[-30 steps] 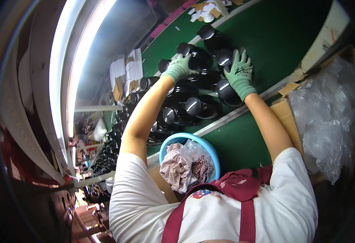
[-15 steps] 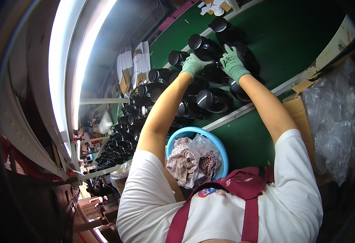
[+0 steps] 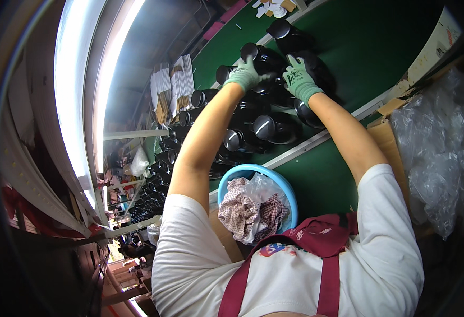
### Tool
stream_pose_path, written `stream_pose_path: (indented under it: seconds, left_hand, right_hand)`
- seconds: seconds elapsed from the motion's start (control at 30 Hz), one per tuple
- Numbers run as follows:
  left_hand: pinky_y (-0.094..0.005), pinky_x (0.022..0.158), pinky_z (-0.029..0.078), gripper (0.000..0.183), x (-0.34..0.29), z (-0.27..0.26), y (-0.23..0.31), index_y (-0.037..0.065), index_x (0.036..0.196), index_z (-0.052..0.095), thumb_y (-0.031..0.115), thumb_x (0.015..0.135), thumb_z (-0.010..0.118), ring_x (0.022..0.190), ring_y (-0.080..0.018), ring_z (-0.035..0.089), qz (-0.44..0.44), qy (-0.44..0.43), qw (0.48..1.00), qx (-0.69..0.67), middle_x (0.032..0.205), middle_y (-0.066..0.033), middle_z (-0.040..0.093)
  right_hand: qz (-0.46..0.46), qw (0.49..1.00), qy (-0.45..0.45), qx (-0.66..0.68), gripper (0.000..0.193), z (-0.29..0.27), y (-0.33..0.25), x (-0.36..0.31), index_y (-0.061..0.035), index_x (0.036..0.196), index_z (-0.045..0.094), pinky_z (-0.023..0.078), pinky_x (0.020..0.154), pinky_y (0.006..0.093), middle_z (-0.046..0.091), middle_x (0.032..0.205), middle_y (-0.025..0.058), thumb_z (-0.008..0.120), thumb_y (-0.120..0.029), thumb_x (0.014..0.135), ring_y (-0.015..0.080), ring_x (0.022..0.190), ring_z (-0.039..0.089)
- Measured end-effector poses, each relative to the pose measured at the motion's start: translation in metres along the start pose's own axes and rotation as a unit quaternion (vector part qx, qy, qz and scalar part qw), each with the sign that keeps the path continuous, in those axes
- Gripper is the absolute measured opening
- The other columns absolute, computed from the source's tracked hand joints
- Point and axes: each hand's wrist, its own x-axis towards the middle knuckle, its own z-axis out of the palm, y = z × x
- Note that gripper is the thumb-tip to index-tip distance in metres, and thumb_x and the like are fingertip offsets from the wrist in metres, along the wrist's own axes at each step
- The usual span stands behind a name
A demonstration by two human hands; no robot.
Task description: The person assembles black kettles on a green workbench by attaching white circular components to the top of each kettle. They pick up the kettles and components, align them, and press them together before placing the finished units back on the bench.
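Note:
Glossy black jars (image 3: 279,128) with round flat lids stand crowded on a green work surface (image 3: 372,45). My left hand (image 3: 245,75), in a pale green glove, lies among the far jars with thumb and fingers spread. One finger reaches up to the lid of a jar (image 3: 263,55) there. To its right, my right hand (image 3: 299,79), gloved alike, has its fingers stretched out against a dark jar (image 3: 319,71). The fingertips' contact is partly lost against the black surfaces. Another jar (image 3: 290,36) stands beyond both hands.
A light blue basin (image 3: 294,201) close to my body holds patterned cloths and clear plastic. On the right, clear plastic bags (image 3: 438,148) fill a cardboard box (image 3: 385,142). A metal rail (image 3: 300,150) crosses the surface. Folded cardboard pieces (image 3: 181,87) stand at the left.
My left hand has shifted slightly left and up, its fingers more spread and one now over a lid. The right hand has barely moved. The whole view has shifted a little.

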Motion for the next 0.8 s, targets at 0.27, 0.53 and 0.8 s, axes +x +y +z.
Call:
stream_pose_path:
  seconds: [0.27,0.53,0.8]
  left_hand:
    - [-0.0466,0.1,0.048,0.093,-0.002,0.004,-0.005,0.014,0.139,0.048,0.04,0.059,0.086,0.12,-0.041,0.054,0.168,-0.058,0.984,-0.032,0.136,-0.0248,0.048]
    - [-0.0496,0.108,0.039,0.107,-0.022,-0.021,0.022,0.016,0.147,0.037,0.025,0.055,0.091,0.133,-0.0442,0.039,0.361,-0.074,0.912,0.179,0.147,-0.0235,0.035]
    - [-0.033,0.096,0.047,0.045,0.01,-0.021,0.003,0.004,0.125,0.062,0.03,0.088,0.067,0.109,-0.0236,0.064,0.133,-0.035,0.909,-0.393,0.113,-0.0184,0.068]
  right_hand:
    - [0.005,1.0,0.006,0.004,0.034,-0.001,0.007,-0.005,-0.0143,0.105,0.07,0.026,0.108,0.0508,0.064,0.116,0.0072,0.064,-0.041,0.085,0.0338,0.139,0.032]
    - [0.012,1.0,0.022,-0.012,0.034,-0.002,0.011,-0.008,-0.0131,0.106,0.07,0.026,0.107,0.0509,0.064,0.116,0.0077,0.064,-0.04,0.086,0.0337,0.139,0.032]
    - [-0.004,1.0,-0.019,-0.024,0.035,-0.003,0.009,-0.003,-0.013,0.107,0.07,0.025,0.107,0.052,0.064,0.115,0.0081,0.062,-0.041,0.088,0.0345,0.139,0.031]
